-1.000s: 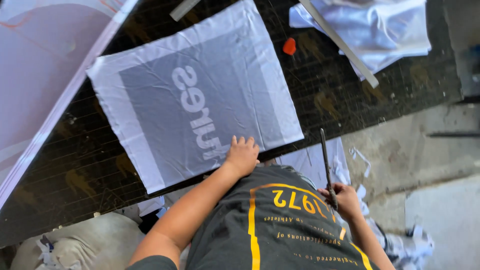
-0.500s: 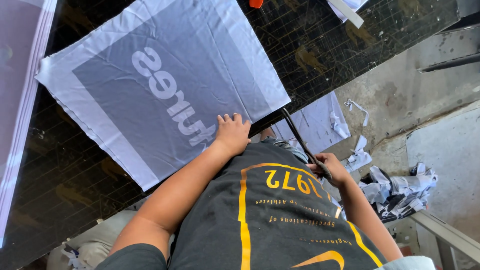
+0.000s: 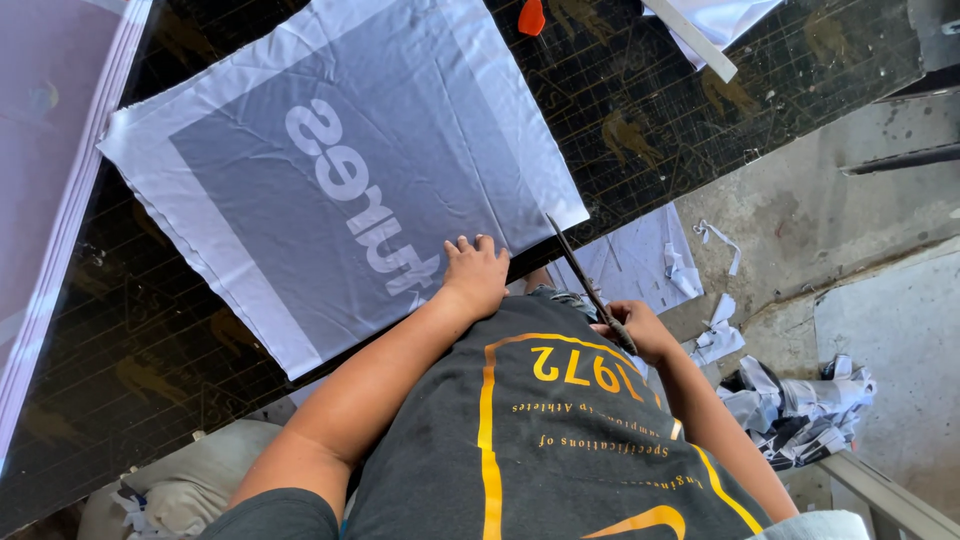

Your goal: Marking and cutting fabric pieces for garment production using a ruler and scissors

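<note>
A grey fabric panel [image 3: 340,160] with a paler border and pale lettering lies flat on a dark gridded cutting table [image 3: 640,110]. My left hand [image 3: 474,275] rests palm down on the panel's near edge, fingers spread. My right hand [image 3: 634,332] is off the table's edge by my waist, gripping dark scissors [image 3: 585,280] whose blades point up toward the panel's near right corner. The blade tips sit close to that corner.
Pinkish fabric layers [image 3: 50,150] lie along the table's left side. A small orange object [image 3: 531,16] and white cloth with a strip [image 3: 700,30] sit at the far edge. Fabric scraps [image 3: 800,400] litter the concrete floor at right; a pale sack [image 3: 190,480] sits below the table.
The view has shifted and the panel now sits more to the right in frame. My right hand with the scissors has come up closer to the panel's corner. My left hand stays pressed on the fabric.
</note>
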